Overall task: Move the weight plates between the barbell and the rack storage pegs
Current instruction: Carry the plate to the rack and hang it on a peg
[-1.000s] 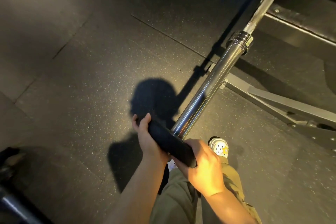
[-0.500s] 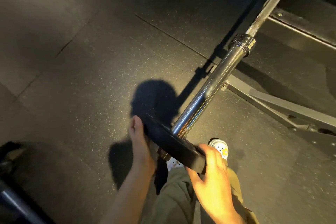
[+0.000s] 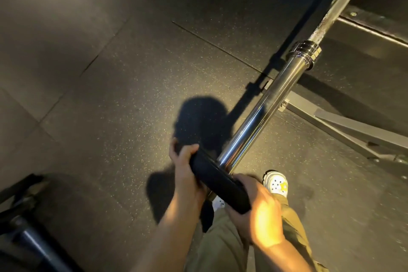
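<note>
Both hands regripping: left hand (image 3: pixel 184 169) and right hand (image 3: pixel 257 207) now clamping black weight plate (image 3: pixel 218 181) at barbell sleeve (image 3: pixel 260 117) tip; slide-on or pull-off unclear.

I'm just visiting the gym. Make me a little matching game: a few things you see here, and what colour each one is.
Things:
1. weight plate
2. barbell sleeve
3. shoe
4. trousers

Colours:
a. olive green
b. shiny chrome
c. black
d. white with yellow marks

Pairs: 1-c, 2-b, 3-d, 4-a
</note>
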Available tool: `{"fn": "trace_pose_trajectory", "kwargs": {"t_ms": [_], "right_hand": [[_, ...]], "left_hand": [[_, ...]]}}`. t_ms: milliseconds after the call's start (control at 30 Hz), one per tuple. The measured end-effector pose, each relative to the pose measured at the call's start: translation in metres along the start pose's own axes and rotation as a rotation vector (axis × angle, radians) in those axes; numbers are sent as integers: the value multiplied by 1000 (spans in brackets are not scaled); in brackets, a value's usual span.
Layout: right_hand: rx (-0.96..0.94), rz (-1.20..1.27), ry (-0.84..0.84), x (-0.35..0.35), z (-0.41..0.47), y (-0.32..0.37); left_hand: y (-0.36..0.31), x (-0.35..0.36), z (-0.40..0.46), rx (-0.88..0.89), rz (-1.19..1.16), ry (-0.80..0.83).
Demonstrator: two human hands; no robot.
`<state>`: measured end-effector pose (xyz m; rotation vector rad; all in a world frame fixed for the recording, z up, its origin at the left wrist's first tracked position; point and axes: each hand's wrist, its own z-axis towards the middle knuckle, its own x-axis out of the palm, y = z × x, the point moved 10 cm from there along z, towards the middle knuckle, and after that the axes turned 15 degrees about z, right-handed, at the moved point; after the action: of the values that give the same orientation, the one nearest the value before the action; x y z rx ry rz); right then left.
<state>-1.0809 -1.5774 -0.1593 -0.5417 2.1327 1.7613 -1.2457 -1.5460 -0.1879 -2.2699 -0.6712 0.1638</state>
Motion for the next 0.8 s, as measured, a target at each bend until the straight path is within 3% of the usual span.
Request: {"fn": "trace_pose_trajectory", "kwargs": {"t_ms": [100,200,300,400,467,600,700,800], "right_hand": [[248,23,57,-4,-17,-46],[413,40,230,1,-20,-65],[514,30,315,3,-22,-60],[776,160,189,5,-40,-89],[1016,472,108,21,-61,-100],[1504,1218,-434,35,-95,-94],[1605,1527,-573,52,-87,-77],[1590,1501,-561,52,-67,-74]], "left_hand": [[3,6,-24,108,148,56],[7,9,-34,176,224,53],[17,2,-32,25,111,4],[28,-16,-17,-224,24,-84],[29,-18,-12,-351,69,-43],[30,-14,-10,-427,54,-63],[27,-3,-11,-448,-7,-34],[28,-2,-13,-460,3,-40]]}}
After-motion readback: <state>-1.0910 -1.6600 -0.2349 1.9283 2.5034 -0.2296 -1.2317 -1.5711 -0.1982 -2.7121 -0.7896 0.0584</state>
